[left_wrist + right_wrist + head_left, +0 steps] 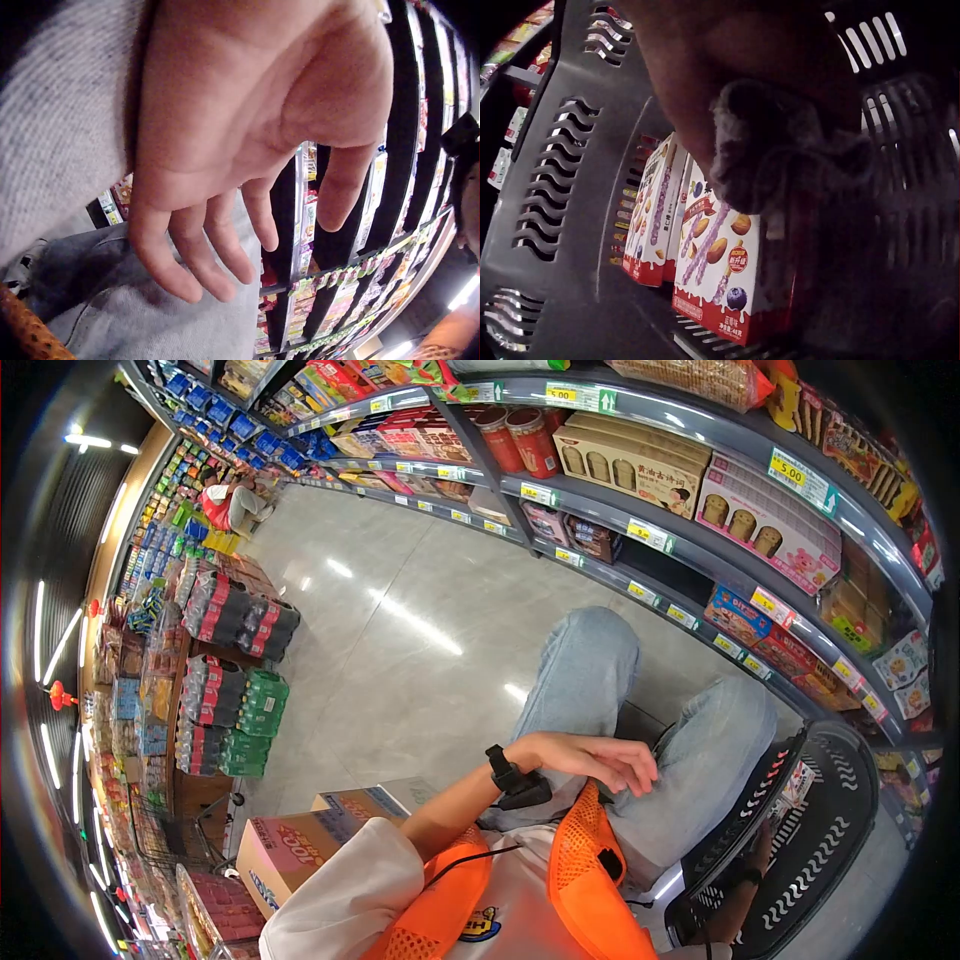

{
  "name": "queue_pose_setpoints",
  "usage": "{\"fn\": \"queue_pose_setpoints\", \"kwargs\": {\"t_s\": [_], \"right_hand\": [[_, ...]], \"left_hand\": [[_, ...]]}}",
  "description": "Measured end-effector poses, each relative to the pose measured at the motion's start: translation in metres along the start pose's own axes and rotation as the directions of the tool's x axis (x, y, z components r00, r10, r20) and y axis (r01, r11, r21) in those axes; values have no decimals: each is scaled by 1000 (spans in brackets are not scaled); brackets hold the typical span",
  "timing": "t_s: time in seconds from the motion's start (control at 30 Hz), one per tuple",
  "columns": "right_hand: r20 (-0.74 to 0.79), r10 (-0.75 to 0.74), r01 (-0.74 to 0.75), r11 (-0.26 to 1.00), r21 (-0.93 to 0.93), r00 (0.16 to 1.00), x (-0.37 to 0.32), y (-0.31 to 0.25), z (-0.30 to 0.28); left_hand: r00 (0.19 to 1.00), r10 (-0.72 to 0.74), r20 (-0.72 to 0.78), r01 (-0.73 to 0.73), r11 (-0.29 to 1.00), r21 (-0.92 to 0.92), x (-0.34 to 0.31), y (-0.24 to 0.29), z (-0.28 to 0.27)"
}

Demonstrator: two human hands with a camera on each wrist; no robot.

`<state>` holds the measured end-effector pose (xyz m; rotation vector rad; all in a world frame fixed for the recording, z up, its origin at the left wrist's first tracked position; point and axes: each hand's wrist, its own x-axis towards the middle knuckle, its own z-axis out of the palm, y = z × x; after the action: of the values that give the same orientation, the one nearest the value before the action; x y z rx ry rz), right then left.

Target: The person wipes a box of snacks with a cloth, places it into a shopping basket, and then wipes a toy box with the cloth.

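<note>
Two snack boxes [712, 266] are sitting side by side in a black basket [848, 810] near the right hand [766, 847], its grip impossible to tell; the left hand [590, 760] is hanging loose, empty, and setting boxes squarely should be sparing their corners

One yellow price tag [788, 469] is showing "5.00" (another tag [561, 395] is repeating it), a beige box [625, 470] is reading "黄油古诗词", and a white-and-red box [714, 262] is displaying "新升级".
</note>
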<state>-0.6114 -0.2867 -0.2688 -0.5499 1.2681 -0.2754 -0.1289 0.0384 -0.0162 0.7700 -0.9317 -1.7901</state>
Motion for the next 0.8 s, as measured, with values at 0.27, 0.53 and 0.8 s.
{"fn": "queue_pose_setpoints", "kwargs": {"t_s": [0.27, 0.53, 0.8], "right_hand": [[123, -377, 396, 884, -247, 918, 41, 35, -44], [54, -221, 222, 975, -10, 974, 41, 24, -30], [48, -182, 188, 938, -290, 982, 32, 6, -32]], "left_hand": [[1000, 29, 6, -29, 1000, 8, -3, -3, 0], [1000, 29, 2, -29, 999, 17, -3, -3, 1], [998, 62, 8, -62, 998, 28, -4, -1, 5]]}}
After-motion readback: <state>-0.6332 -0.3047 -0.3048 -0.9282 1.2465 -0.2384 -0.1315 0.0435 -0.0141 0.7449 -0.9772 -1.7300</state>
